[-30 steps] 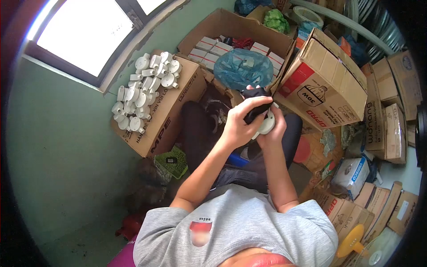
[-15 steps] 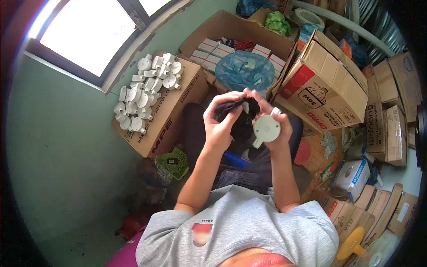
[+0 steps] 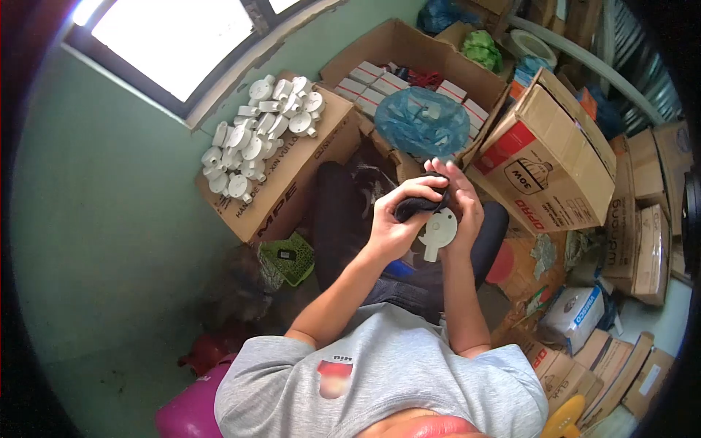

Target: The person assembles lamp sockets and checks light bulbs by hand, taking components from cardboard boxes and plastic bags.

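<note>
My left hand point(image 3: 400, 219) is closed round a bunched black cloth point(image 3: 418, 207), which rests against the top of a round white fitting. In my right hand point(image 3: 466, 217) is that white fitting point(image 3: 440, 229), its short spout pointing down toward my lap. The two hands touch or nearly touch above my crossed legs. Many similar white fittings point(image 3: 253, 146) lie heaped on a closed cardboard box point(image 3: 292, 180) at the upper left.
An open carton point(image 3: 401, 35) beyond my hands holds small white boxes and a blue plastic bag point(image 3: 423, 124). A large tilted carton point(image 3: 544, 157) stands to the right. A green basket point(image 3: 296, 257) sits by my left leg. More cartons point(image 3: 569, 372) lie at lower right.
Both hands have come closer together and shifted right and down in the view. The black cloth now presses against the white fitting, whose spout has turned. The whole view has shifted slightly.
</note>
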`<state>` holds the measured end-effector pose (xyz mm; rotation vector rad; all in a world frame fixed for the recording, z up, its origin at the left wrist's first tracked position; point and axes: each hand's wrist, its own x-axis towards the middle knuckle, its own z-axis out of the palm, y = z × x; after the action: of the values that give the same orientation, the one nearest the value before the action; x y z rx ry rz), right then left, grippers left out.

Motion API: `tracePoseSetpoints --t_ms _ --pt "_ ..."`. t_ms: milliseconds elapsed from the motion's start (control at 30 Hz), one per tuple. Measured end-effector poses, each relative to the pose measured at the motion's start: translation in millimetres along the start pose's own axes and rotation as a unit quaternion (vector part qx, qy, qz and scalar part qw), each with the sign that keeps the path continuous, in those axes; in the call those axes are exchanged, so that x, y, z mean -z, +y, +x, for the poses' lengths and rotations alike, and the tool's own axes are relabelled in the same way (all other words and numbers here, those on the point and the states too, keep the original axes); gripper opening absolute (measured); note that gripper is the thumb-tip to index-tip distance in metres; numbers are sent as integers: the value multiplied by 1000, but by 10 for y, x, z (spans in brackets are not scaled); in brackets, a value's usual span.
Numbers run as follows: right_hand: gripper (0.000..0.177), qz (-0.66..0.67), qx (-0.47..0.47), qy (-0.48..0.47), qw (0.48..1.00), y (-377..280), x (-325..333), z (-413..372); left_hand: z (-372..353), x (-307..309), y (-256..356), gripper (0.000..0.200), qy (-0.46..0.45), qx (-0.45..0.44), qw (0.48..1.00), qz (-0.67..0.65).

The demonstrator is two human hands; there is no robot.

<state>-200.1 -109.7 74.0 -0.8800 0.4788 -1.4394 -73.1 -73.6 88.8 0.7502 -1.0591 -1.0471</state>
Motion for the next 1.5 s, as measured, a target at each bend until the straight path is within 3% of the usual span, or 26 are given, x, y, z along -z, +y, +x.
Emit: tracePoseSetpoints --t_ms 67,100,133,200,267,367,467,533,633,800,933,967,1000,1067,1100,1133,1167,1233,1333,1367,1433,1500 --pt "47 -100 -23 29 994 -8 -128 -56 71 50 -82 35 28 -69 997 37" --pt "47 -156 -14 0 988 80 -80 -90 131 42 -29 30 43 -61 997 24" --pt "47 -149 -16 -3 989 97 -159 -138 202 24 -3 32 54 -66 996 -2" --pt "51 -86 -21 89 992 66 -376 -240 302 47 128 34 21 -55 998 -21" --pt "57 -71 -37 57 995 -157 -466 -206 357 41 191 35 -53 -52 997 11" --pt "62 -38 23 94 995 -295 -497 -103 354 -84 202 36 -100 -16 995 -11" --pt "65 -44 101 150 983 -354 -521 80 359 -114 182 36 -80 -24 996 15" --pt "65 -110 167 102 975 -399 -346 231 277 -120 173 39 -83 -18 996 30" --pt "61 -47 202 96 974 -413 -251 410 177 -3 207 42 -104 -3 994 40" --pt "48 -67 188 60 978 -327 -32 586 1 495 182 44 -120 86 989 4" --pt "42 -45 67 38 996 85 -108 425 -52 546 295 55 -115 68 955 264" --pt "42 -66 45 24 997 251 -104 368 -99 563 200 60 -100 74 950 288" --pt "42 -86 23 10 996 388 -101 318 -141 577 112 44 -35 89 956 278" --pt "63 -140 -67 -28 988 514 -41 313 -136 751 42 25 4 68 949 307" --pt "68 -154 -110 -36 981 460 -88 296 -114 837 115 17 34 139 945 295" --pt "73 -167 -154 -44 973 403 -130 253 -90 955 122 13 68 120 940 311" --pt "76 -160 -181 -65 968 422 -81 230 -24 1132 165 13 78 29 920 384" --pt "73 -183 -197 -76 960 434 -2 192 155 1578 264 10 157 -19 886 435" --pt "66 -207 -223 -94 948 463 229 105 529 2525 434 13 248 -51 793 554" --pt "62 -221 -242 -102 939 481 300 76 680 2593 637 16 315 14 760 568" --pt "60 -222 -256 -93 936 514 396 -8 933 3345 613 20 334 -27 732 594" --pt "56 -221 -280 -74 931 548 439 -80 1155 3769 659 24 376 18 703 604"
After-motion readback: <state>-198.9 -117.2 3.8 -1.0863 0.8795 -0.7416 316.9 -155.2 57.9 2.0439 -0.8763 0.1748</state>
